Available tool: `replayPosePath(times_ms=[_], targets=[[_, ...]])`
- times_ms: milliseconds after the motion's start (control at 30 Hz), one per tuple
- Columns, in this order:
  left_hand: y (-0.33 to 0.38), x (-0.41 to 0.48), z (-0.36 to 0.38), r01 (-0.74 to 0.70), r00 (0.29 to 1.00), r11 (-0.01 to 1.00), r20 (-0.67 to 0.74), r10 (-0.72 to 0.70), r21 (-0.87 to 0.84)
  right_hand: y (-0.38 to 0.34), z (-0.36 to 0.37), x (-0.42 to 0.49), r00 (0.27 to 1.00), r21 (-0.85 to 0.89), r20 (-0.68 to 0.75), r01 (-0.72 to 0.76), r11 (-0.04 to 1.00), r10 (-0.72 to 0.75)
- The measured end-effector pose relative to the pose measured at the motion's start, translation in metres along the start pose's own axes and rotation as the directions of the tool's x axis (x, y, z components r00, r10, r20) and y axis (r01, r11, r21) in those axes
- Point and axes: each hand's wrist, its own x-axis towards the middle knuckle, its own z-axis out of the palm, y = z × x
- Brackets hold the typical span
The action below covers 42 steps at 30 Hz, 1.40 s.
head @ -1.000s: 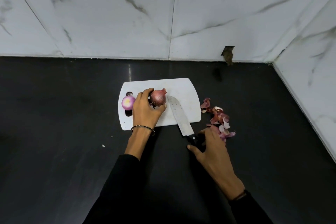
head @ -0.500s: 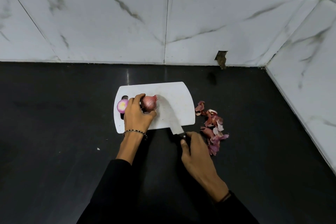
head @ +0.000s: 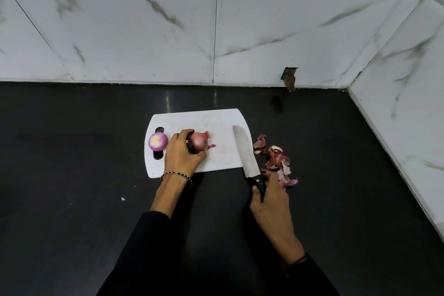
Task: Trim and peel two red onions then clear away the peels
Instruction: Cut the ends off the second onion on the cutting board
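A white cutting board (head: 216, 122) lies on the black counter. A peeled onion (head: 158, 142) sits at the board's left end beside the handle slot. My left hand (head: 181, 155) grips an unpeeled red onion (head: 199, 142) on the board, its papery tip pointing right. A knife (head: 245, 151) lies with its blade over the board's right edge, tip pointing away. My right hand (head: 270, 202) holds the knife's black handle just off the board's near right corner. A pile of red onion peels (head: 276, 160) lies on the counter to the right of the board.
The black counter (head: 72, 175) stretches wide to the left and toward me. White marble-tiled walls (head: 216, 31) close the back and the right side. A small white crumb (head: 123, 199) lies on the counter left of my left arm.
The knife blade, hidden behind the board's near edge half a second ago, now lies across the board's right edge. My right hand has shifted right with the handle. My left hand keeps the onion.
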Motion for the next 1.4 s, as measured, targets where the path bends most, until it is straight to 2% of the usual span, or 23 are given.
replayPosePath(times_ms=[167, 367, 700, 833, 1000, 1200, 1400], targets=[[0.010, 0.003, 0.007, -0.030, 0.997, 0.999, 0.075, 0.028, 0.028, 0.005, -0.013, 0.001, 0.989, 0.069, -0.120, -0.073, 0.995, 0.081], [0.019, 0.008, 0.015, -0.136, 0.968, 0.988, 0.222, 0.116, 0.077, -0.008, -0.017, -0.003, 0.987, 0.162, -0.137, -0.067, 0.984, 0.090], [0.028, 0.012, 0.021, -0.246, 0.919, 0.968, 0.328, 0.218, 0.045, -0.027, -0.017, -0.001, 0.999, 0.112, 0.019, -0.039, 0.993, 0.037], [0.033, 0.008, 0.025, -0.238, 0.911, 0.971, 0.342, 0.229, -0.017, -0.030, -0.019, 0.000, 0.997, 0.126, 0.066, -0.053, 0.991, 0.045], [0.040, 0.014, 0.023, -0.204, 0.904, 0.979, 0.384, 0.188, 0.002, -0.032, -0.022, 0.006, 0.996, 0.104, 0.085, -0.034, 0.994, 0.025], [0.042, 0.017, 0.027, -0.192, 0.912, 0.971, 0.391, 0.123, 0.143, -0.035, -0.021, 0.014, 0.990, 0.004, 0.138, -0.020, 1.000, 0.019], [0.049, 0.020, 0.029, -0.208, 0.915, 0.945, 0.392, 0.097, 0.251, -0.041, -0.028, 0.022, 0.970, -0.080, 0.237, 0.078, 0.994, -0.057]])
